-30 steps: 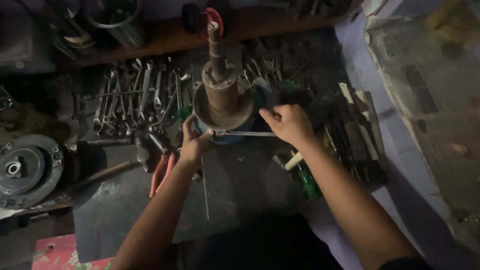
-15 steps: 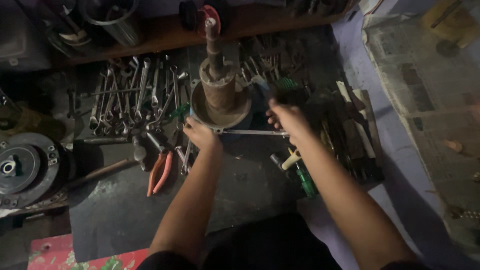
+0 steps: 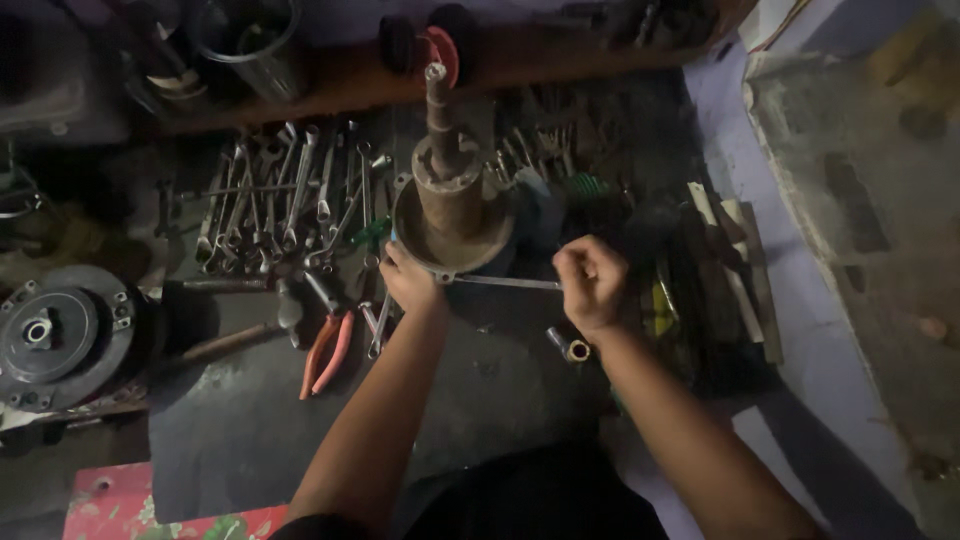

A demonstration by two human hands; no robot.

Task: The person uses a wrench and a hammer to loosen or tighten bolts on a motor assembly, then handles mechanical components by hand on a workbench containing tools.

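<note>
A rusty brown flanged hub with an upright shaft (image 3: 450,200) stands on a dark mat (image 3: 250,430). My left hand (image 3: 410,280) grips the near left rim of its flange. My right hand (image 3: 592,280) is closed in a fist around the end of a thin metal rod or wrench handle (image 3: 505,283) that runs level from the flange's near edge to my fist. Both forearms reach in from the bottom of the view.
Several spanners (image 3: 290,200) lie spread left of the hub. Orange-handled pliers (image 3: 325,352) and a hammer (image 3: 240,335) lie on the mat. A round black pulley (image 3: 55,335) sits far left. Screwdrivers and files (image 3: 700,270) lie to the right, a wooden shelf (image 3: 330,85) behind.
My right hand has swung the rod handle toward me and to the right. My left hand has stayed on the flange rim. The view has shifted slightly.
</note>
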